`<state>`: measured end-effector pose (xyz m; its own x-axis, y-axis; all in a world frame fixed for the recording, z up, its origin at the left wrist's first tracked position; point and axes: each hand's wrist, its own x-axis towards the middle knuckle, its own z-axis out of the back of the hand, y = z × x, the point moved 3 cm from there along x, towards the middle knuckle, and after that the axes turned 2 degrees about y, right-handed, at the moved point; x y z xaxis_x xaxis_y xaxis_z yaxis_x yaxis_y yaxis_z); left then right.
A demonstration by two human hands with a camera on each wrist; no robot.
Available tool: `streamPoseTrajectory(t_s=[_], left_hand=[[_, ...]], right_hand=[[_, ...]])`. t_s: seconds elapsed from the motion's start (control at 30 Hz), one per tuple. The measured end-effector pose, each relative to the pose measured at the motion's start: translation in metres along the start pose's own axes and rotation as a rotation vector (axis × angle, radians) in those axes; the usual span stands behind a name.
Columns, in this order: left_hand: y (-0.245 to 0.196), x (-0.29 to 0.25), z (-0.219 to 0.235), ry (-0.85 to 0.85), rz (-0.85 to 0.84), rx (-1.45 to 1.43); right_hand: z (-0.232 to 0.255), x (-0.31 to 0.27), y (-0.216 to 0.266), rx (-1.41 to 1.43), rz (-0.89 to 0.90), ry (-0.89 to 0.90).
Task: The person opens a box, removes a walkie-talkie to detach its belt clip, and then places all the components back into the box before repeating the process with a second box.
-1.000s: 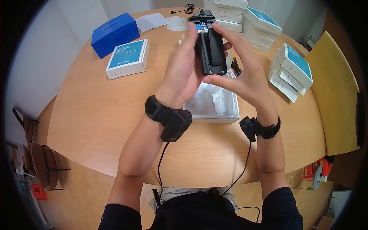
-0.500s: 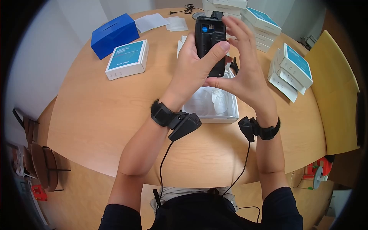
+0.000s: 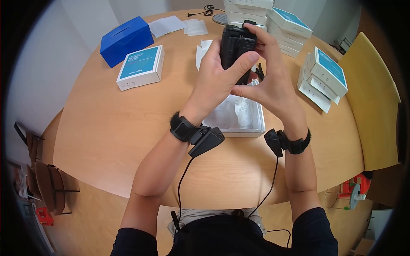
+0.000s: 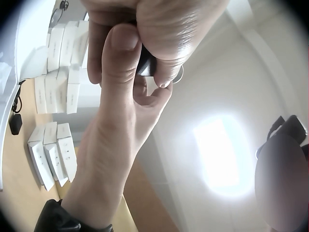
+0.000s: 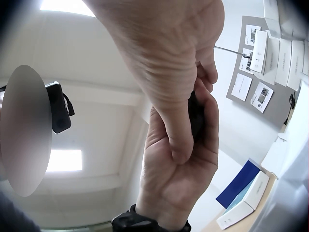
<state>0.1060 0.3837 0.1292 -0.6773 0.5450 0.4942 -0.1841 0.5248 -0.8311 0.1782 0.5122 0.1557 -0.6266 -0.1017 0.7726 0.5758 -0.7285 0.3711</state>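
Observation:
A black two-way radio [image 3: 239,45] is held up above the table between both hands, its ribbed back towards the head camera. My left hand [image 3: 214,79] grips it from the left side, with the thumb laid across the back. The right hand [image 3: 275,83] spans it from the right, fingers at the top end and thumb at the lower end. Both wrist views show mostly fingers, with only a dark sliver of the radio [image 4: 146,65] between them. Beneath the hands sits an open white box [image 3: 239,134] with clear plastic and a wrapped white item inside.
At the left stand a blue box [image 3: 127,41] and a white box with a teal label [image 3: 141,68]. White boxes are stacked at the back [image 3: 247,19] and right [image 3: 329,74]. Papers [image 3: 168,26] and a black cable [image 3: 208,10] lie at the back.
The left thumb has swung over onto the radio's back. The compartment with the blue sticker near the radio's top is now covered by a black part. The right fingers have curled in at the top.

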Motion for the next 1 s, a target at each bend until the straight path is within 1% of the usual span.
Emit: streamPoseTrajectory(t_s=[0.13, 0.23, 0.53, 0.77, 0.83, 0.97, 1.0], left_hand=[[-0.003, 0.001, -0.002, 0.011, 0.007, -0.023], [-0.004, 0.000, -0.002, 0.019, 0.024, -0.030], [-0.001, 0.001, -0.002, 0.018, 0.009, -0.038], [0.001, 0.002, -0.003, 0.004, -0.018, -0.058], [0.001, 0.003, -0.001, -0.004, 0.008, -0.040], [0.002, 0.001, 0.007, -0.069, 0.122, 0.050], [0.004, 0.003, 0.010, -0.044, 0.063, 0.133]], right_hand=[[0.000, 0.000, -0.001, -0.009, 0.015, -0.018], [0.000, 0.000, 0.000, -0.004, -0.015, -0.010], [0.000, 0.000, -0.003, -0.074, 0.048, -0.032], [0.001, 0.000, -0.001, -0.068, 0.006, -0.025], [0.001, 0.000, -0.003, -0.029, 0.003, -0.028], [0.000, -0.002, -0.005, -0.075, 0.065, 0.000], [0.000, -0.002, 0.000, -0.093, 0.061, 0.003]])
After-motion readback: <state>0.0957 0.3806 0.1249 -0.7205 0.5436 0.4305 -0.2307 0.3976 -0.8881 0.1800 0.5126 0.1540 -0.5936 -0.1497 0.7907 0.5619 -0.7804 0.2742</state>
